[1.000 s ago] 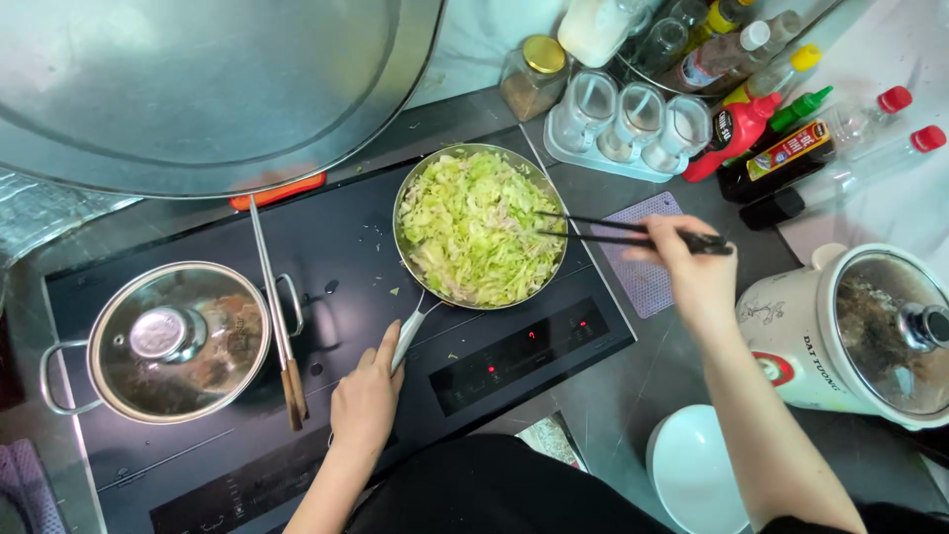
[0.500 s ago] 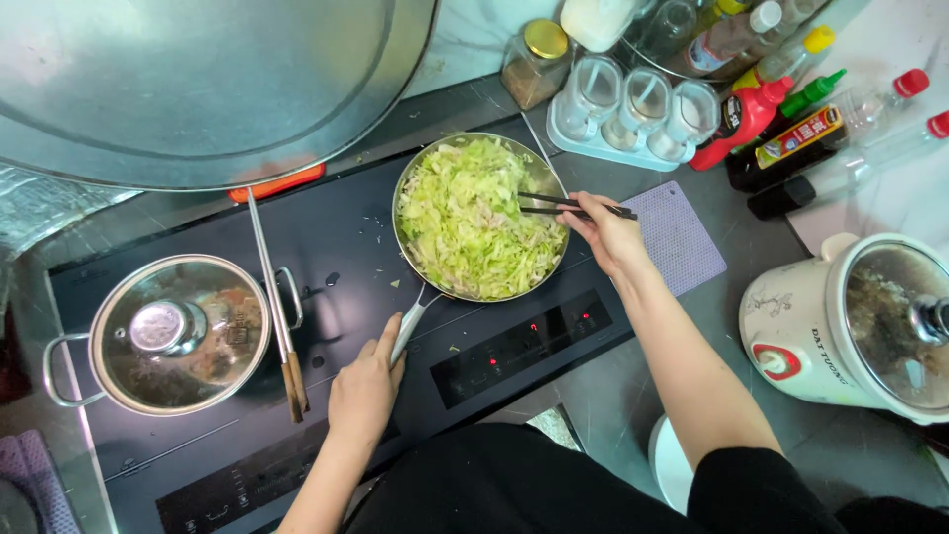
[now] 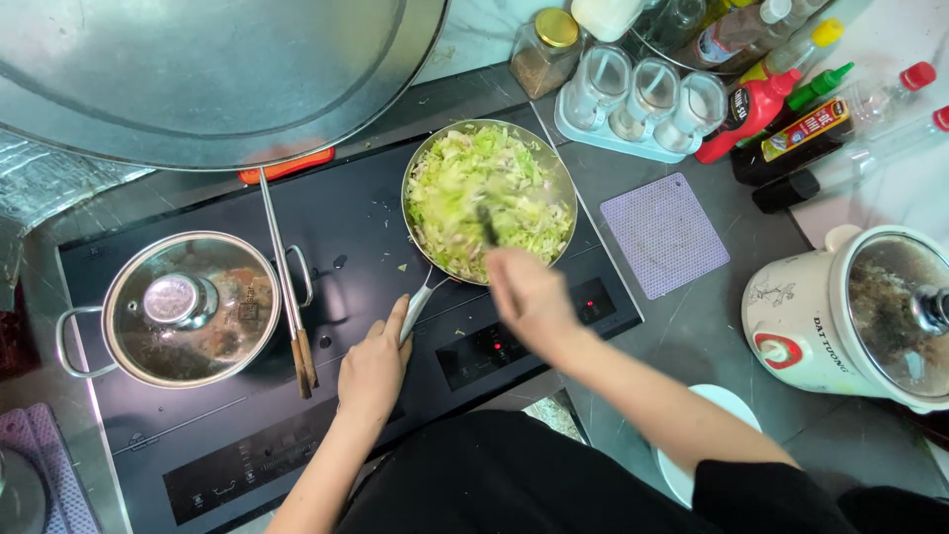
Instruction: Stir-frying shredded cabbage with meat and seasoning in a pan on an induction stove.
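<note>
Head view: stirring step. The left hand grips the frying pan handle on the cooktop; the right hand, blurred, closes around chopsticks dipped in shredded cabbage. Next likely needs steady turning.

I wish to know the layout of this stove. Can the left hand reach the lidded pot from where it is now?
Probably yes. The left hand holds the pan handle, and the lidded pot stands beside it on the same cooktop. Only the long chopsticks lie between them, flat and low.
</note>
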